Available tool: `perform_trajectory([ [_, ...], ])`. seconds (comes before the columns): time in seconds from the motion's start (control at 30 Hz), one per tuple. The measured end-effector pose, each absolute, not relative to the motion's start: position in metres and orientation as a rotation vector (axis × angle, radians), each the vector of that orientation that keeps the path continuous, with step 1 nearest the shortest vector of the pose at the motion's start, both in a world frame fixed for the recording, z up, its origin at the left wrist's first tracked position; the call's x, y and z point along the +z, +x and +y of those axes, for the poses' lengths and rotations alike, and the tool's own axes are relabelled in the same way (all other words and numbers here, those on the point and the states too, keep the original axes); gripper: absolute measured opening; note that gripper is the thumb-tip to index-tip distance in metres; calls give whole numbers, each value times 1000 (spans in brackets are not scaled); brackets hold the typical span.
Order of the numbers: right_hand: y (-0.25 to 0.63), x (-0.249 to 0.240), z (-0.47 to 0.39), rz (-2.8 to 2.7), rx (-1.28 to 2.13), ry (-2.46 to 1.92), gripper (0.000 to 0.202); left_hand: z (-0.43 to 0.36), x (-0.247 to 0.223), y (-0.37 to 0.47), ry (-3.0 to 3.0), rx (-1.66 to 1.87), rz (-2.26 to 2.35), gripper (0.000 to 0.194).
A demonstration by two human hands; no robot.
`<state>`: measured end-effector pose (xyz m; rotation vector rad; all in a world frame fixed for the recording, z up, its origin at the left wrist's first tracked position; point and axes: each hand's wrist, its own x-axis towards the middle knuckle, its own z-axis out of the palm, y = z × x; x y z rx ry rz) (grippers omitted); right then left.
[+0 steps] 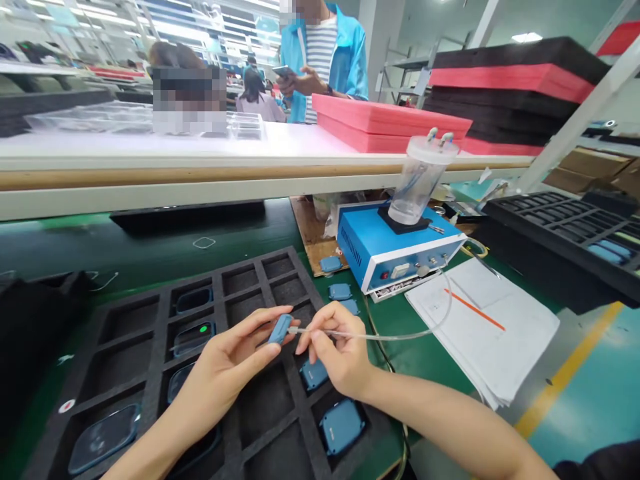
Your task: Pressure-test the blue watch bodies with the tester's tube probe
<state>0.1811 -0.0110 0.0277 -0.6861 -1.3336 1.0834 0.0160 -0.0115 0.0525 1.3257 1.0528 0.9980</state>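
Observation:
Above a black foam tray (213, 279), my left hand (227, 363) pinches a small blue watch case (280, 329) on its side between thumb and fingers. My right hand (345, 353) grips a clear thin tube (395, 337) near its end. The tube's pale tip meets or nearly meets the side of the case; I cannot tell which. More blue cases lie in the tray's right column, among them a case (341, 427) below my right hand. Glossy dark screen-like pieces (105, 437) sit in the left compartments, one bearing a green dot.
A blue control box (395, 247) carries a clear cylinder (420, 180); the tube runs back toward it. White papers (485, 320) with an orange stick lie to the right. A raised shelf (200, 180) crosses behind, holding red foam (385, 123). A person in a blue jacket stands beyond.

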Motion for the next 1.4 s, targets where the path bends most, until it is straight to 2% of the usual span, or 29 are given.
perform_trajectory([
  [0.47, 181, 27, -11, -1338, 1063, -673, 5, -10, 45, 11, 1364, 986, 1037, 35],
  [1.4, 177, 26, -8, -1322, 1066, -723, 10, -15, 57, 24, 1333, 1110, 1148, 37],
])
